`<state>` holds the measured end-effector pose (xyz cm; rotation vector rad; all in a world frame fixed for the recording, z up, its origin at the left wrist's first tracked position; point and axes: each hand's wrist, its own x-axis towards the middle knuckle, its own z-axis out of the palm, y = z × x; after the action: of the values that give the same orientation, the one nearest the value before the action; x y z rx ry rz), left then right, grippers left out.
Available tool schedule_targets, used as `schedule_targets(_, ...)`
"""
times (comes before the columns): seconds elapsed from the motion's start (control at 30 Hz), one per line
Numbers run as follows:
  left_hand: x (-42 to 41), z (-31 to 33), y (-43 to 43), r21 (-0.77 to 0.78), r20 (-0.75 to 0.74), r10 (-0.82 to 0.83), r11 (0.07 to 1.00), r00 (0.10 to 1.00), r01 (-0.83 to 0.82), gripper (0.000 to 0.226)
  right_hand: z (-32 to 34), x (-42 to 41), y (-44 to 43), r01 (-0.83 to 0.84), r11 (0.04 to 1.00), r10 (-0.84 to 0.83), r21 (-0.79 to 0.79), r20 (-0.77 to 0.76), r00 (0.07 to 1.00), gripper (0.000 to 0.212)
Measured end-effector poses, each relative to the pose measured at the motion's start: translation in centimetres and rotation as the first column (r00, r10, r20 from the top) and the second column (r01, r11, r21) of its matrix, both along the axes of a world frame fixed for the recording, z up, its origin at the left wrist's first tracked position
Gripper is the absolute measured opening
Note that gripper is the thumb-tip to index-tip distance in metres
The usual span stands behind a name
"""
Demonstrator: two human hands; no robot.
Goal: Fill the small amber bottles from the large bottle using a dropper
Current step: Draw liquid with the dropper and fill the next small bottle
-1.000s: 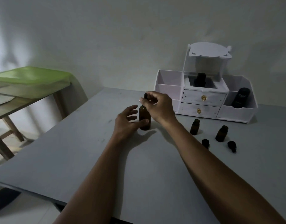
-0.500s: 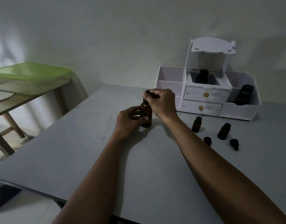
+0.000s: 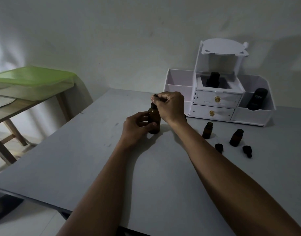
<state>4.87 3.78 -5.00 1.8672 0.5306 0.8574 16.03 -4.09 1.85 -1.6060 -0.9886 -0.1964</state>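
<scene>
The large amber bottle stands upright on the grey table, a little beyond its middle. My left hand grips the bottle's body from the left. My right hand curls over the bottle's top and pinches the black dropper cap; the dropper's tube is hidden. To the right stand two small amber bottles, one nearer the middle and one further right, both uncapped. Their two black caps lie in front of them.
A white desk organiser with two drawers stands at the back right against the wall; a dark bottle sits in its top tray and a black tube in its right bin. A wooden side table with a green lid is at left.
My left hand has closed round the bottle's body. My right hand has settled lower over the cap. The view has shifted slightly.
</scene>
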Motion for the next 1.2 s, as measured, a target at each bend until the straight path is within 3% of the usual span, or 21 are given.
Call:
schedule_targets(0.23,-0.2,0.3,-0.2,-0.039,0.006,-0.006,0.999,1.0,0.006,0.052,0.2,0.2,-0.4,-0.02,0.999,0.02,-0.025,0.013,1.0,0.018)
schedule_targets(0.5,-0.4,0.5,-0.2,-0.079,0.002,0.006,0.997,1.0,-0.006,0.056,4.4,0.7,-1.2,-0.046,0.995,0.043,0.085,0.03,0.999,0.017)
schedule_targets(0.67,-0.4,1.0,-1.4,0.091,0.04,0.213,0.972,0.976,-0.215,0.081,8.1,1.5,-3.7,-0.073,0.974,0.069,0.213,0.025,0.997,0.013)
schedule_targets(0.77,-0.4,1.8,-3.0,0.165,0.219,0.358,0.903,0.907,-0.397,0.061,9.0,2.8,-6.4,-0.086,0.97,0.093,0.227,-0.018,0.996,0.009)
schedule_targets(0.83,-0.2,2.8,-4.8,0.173,0.324,0.36,0.886,0.875,-0.429,0.039,8.8,4.1,-8.4,-0.081,0.974,0.092,0.213,-0.043,0.995,0.012)
schedule_targets(0.93,1.1,3.9,-8.2,0.165,0.376,0.266,0.924,0.888,-0.346,0.019,7.8,6.1,-11.1,-0.036,0.979,0.055,0.199,-0.092,0.994,0.013)
schedule_targets(1.03,3.2,4.1,-11.2,0.152,0.29,0.095,0.978,0.952,-0.144,0.012,6.7,7.8,-13.0,0.014,0.988,0.007,0.154,-0.135,0.991,0.011)
schedule_targets(1.1,4.9,3.6,-12.9,0.133,0.168,-0.008,0.991,0.986,-0.014,0.02,6.2,8.8,-13.7,0.043,0.992,-0.024,0.122,-0.154,0.988,0.009)
schedule_targets(1.2,7.3,2.7,-14.5,0.105,-0.013,-0.051,0.993,0.999,0.052,0.048,5.9,9.9,-14.4,0.062,0.994,-0.047,0.093,-0.146,0.988,0.004)
